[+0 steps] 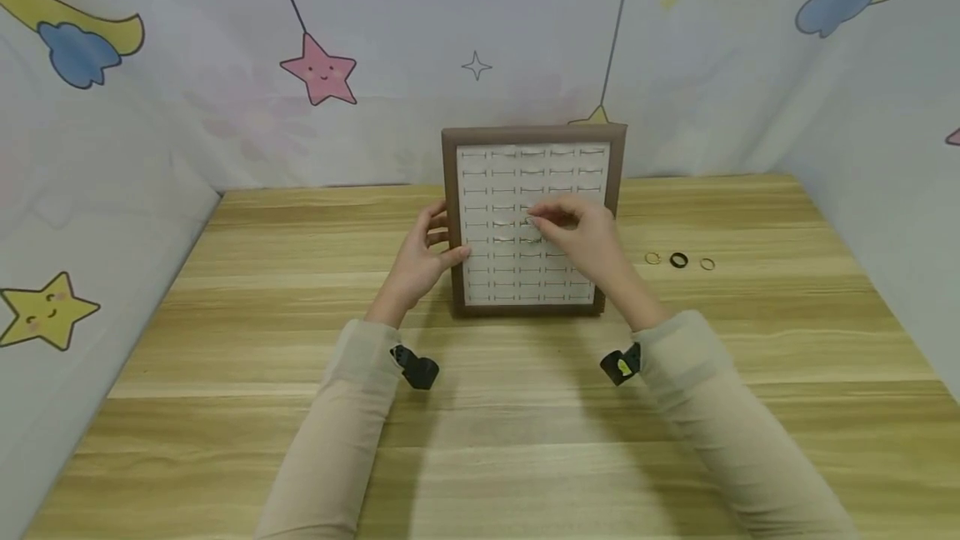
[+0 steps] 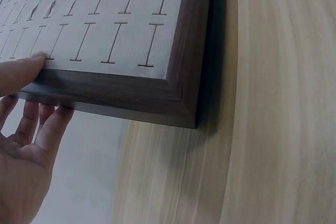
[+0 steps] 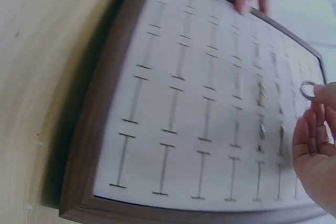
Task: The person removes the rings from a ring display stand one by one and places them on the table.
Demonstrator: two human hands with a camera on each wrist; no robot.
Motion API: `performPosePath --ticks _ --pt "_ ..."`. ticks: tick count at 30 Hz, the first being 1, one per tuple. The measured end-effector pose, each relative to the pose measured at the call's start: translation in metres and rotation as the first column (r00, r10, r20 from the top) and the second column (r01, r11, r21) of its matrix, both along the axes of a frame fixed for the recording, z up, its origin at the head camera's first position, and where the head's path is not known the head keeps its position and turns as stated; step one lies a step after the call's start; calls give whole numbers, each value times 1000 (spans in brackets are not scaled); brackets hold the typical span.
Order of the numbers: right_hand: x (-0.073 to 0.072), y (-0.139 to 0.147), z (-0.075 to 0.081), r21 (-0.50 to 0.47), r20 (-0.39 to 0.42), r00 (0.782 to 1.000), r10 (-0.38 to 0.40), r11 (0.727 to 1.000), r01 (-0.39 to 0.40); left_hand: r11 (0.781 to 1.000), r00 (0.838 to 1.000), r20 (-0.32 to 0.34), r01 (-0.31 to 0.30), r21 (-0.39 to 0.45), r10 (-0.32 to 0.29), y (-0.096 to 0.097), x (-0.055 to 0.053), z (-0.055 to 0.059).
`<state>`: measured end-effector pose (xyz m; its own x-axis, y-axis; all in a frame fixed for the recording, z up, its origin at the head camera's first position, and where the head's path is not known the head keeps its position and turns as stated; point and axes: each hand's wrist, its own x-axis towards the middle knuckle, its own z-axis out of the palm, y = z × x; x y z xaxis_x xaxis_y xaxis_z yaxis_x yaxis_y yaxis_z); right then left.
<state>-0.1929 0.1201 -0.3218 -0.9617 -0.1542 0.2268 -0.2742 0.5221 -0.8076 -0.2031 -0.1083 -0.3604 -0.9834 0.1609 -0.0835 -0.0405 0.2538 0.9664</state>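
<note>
A ring display board (image 1: 498, 277) with a brown frame and a white slotted pad stands upright, leaning back, on the table. My left hand (image 1: 416, 265) grips its left edge, thumb on the front and the other fingers behind the frame. In front of the middle rows, my right hand (image 1: 588, 244) pinches a silver ring (image 3: 303, 93) between thumb and finger. The ring is held close to the pad. Several slots near it hold rings, among them a gold one (image 3: 262, 94) and a silver one (image 3: 263, 129).
On the wooden table (image 1: 225, 357), right of the board, lie a gold-coloured ring (image 1: 647, 260), a black ring (image 1: 678, 266) and another thin gold-coloured ring (image 1: 702, 266). A printed cloth (image 1: 405, 40) with stars and moons hangs behind and at both sides.
</note>
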Motion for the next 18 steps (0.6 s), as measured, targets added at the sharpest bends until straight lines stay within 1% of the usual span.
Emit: performPosePath --ticks 3,6,10,12,14,15,16,18 --pt "-3 11 3 -99 86 996 -18 995 26 1000 1000 3 3 -4 -3 0 -1 0" --pt "-4 21 7 -183 147 989 -30 981 57 1000 1000 5 1 -6 -1 -1 0 -1" --pt "-3 32 14 -264 193 980 -56 959 107 1000 1000 4 1 -5 -1 -1 -1 -1" --pt "-2 38 18 -295 198 978 -67 947 125 1000 1000 4 1 -3 -1 -1 -1 -2" --pt "-3 44 20 -356 190 979 -73 924 138 1000 1000 5 1 0 -1 -1 -1 -2" --pt "-3 48 21 -398 179 981 -74 907 141 1000 1000 5 0 0 0 -1 -2 -2" --pt "-4 51 21 -444 164 984 -74 885 140 1000 1000 5 0 0 0 0 -2 -2" --pt "-7 60 21 -546 137 988 -70 827 135 1000 1000 5 -1 -2 1 0 -2 -2"
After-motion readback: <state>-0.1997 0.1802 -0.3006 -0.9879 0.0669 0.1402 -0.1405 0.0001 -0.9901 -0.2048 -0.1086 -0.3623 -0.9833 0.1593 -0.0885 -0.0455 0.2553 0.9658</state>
